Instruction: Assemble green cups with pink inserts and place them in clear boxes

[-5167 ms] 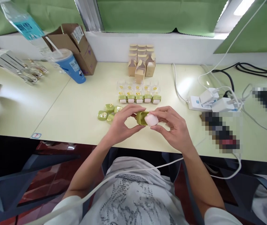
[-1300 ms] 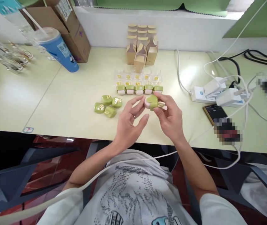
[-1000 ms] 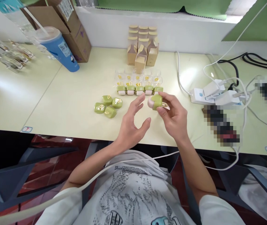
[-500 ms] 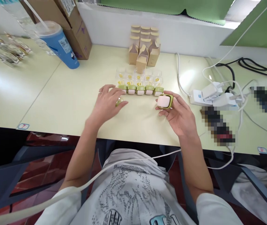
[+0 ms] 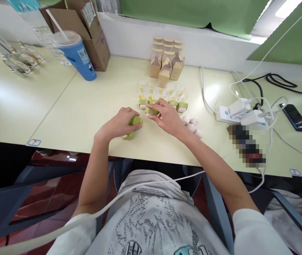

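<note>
My right hand reaches left across the table, its fingers closed on a small green case with a pale base. Close by on the left, the fingers of my left hand are wrapped round another green piece. A further green piece lies just below that hand. Behind my hands is a row of green-and-pale cases, partly hidden by my right hand. Clear plastic cups with yellow marks stand behind the row. Several pale pink rounded pieces lie right of my right hand.
Open small cardboard boxes stand by the wall. A blue cup, a bottle and a large carton are at the back left. At the right are a white power strip, cables and a phone.
My right hand has moved left from the right end of the row. Pink pieces now show where it was. My left hand has shifted slightly down, and green pieces now show at it.
</note>
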Demonstrator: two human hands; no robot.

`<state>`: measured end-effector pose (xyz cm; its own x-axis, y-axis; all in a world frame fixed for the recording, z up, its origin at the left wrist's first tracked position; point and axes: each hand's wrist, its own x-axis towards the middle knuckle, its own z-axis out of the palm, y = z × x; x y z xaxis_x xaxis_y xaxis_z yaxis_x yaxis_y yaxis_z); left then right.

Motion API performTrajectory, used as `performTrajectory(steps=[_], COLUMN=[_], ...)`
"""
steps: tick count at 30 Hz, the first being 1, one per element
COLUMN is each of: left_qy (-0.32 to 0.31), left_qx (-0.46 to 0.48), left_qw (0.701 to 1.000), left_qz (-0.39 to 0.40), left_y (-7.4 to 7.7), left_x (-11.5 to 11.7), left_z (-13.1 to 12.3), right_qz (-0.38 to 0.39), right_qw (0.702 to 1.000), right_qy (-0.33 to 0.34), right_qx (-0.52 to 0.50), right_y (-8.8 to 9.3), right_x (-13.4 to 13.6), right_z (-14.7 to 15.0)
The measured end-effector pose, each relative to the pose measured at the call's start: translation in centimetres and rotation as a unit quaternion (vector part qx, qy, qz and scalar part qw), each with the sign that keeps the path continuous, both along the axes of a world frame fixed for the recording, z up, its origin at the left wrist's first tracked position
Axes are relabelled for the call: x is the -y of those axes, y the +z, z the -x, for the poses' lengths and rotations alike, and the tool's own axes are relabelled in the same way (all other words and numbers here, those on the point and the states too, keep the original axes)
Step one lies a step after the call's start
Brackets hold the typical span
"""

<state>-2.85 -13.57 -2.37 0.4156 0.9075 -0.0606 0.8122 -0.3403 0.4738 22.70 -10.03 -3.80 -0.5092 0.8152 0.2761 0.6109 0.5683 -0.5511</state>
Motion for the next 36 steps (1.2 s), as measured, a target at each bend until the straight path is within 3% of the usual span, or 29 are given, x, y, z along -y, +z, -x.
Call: performTrajectory(steps=[5,15,22,25,27,30,33,36], left_qy=[0.01,-0.021,-0.031,-0.019,-0.001,0.012,0.019,0.054], left_qx=[0.008,0.014,0.034,0.034,0.03,0.036,0.096,0.246], left_qw=[1.0,1.0,0.999,0.999,0.999,0.998,0.989,0.941], left_qz=[0.007,0.018,0.012,0.003,-0.017,-0.045,-0.11,-0.227], left_y=[0.2,0.7,0.2,0.0,0.1,0.6,1.0,1.1], left_x=[-0.2,-0.5,-0.9,-1.0,-0.9,-0.6,-0.1,0.3], left_z=[0.7,0.5,0.9,0.9,0.8,0.6,0.0,-1.2], right_qz=[0.001,-0.053,-0.031,-0.041,-0.088,-0.119,-0.123,-0.124], right_qw=[0.997,0.993,0.994,0.996,0.995,0.971,0.938,0.914], right_qy=[0.011,0.026,0.021,-0.003,-0.035,-0.137,-0.229,-0.292], right_qx=[0.078,0.104,0.103,0.074,-0.023,-0.157,-0.231,-0.251], right_y=[-1.0,-2.5,-1.7,0.4,2.2,4.4,5.3,4.9], right_x=[-1.3,-1.7,-1.6,-0.5,0.6,2.5,4.4,5.9], right_z=[2.0,2.3,2.3,0.6,-1.6,-5.8,-9.4,-12.0])
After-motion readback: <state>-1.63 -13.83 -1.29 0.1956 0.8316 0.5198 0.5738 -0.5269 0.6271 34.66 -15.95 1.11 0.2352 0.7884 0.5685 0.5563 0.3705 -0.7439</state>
